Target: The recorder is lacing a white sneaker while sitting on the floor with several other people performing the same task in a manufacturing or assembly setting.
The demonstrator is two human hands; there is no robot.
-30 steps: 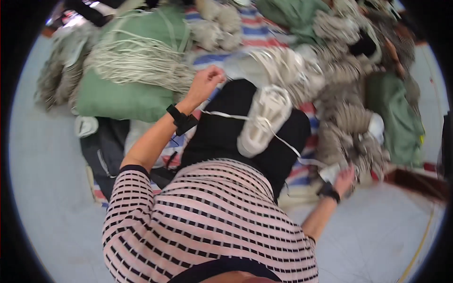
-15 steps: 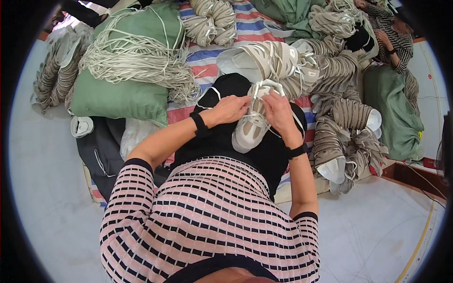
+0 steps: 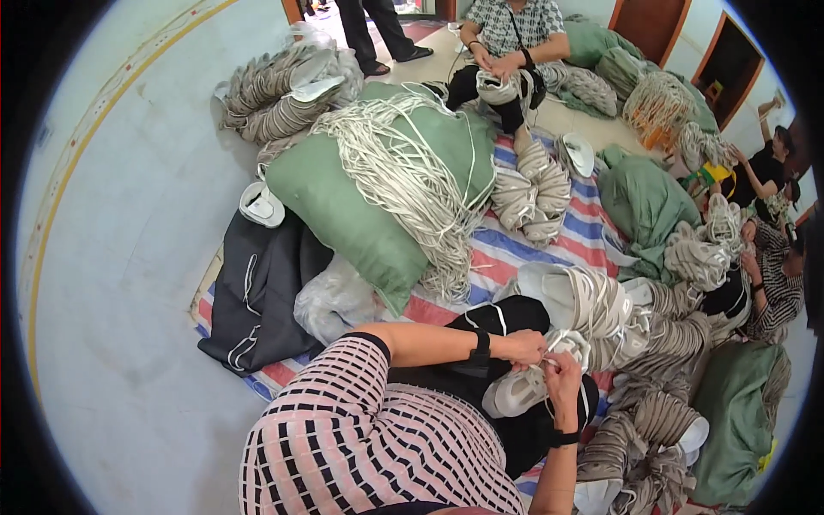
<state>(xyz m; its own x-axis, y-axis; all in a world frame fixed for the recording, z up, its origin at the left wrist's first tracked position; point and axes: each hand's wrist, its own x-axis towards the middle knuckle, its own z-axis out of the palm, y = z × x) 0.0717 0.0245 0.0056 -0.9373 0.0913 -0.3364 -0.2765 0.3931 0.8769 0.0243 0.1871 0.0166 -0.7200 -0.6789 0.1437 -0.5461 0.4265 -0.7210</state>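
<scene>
Both hands on a pale shoe in the lap, fingers pinched at its white lace.

Big green sack (image 3: 343,206) upper centre, a heap of white laces (image 3: 412,172) draped over it; clear plastic bag (image 3: 335,300) at its lower edge, dark bag (image 3: 257,283) to its left, all on a striped mat (image 3: 592,223). Left hand (image 3: 525,348) closed on the top of the shoe (image 3: 524,390), fingers narrow. Right hand (image 3: 562,384) just beside it, touching, pinching the lace; exact finger gap can't tell. Stacked pale shoes (image 3: 601,309) lie just right of the hands.

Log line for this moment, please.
left hand: on shoe | right hand: gripping its lace | green sack: laces piled on top
</scene>
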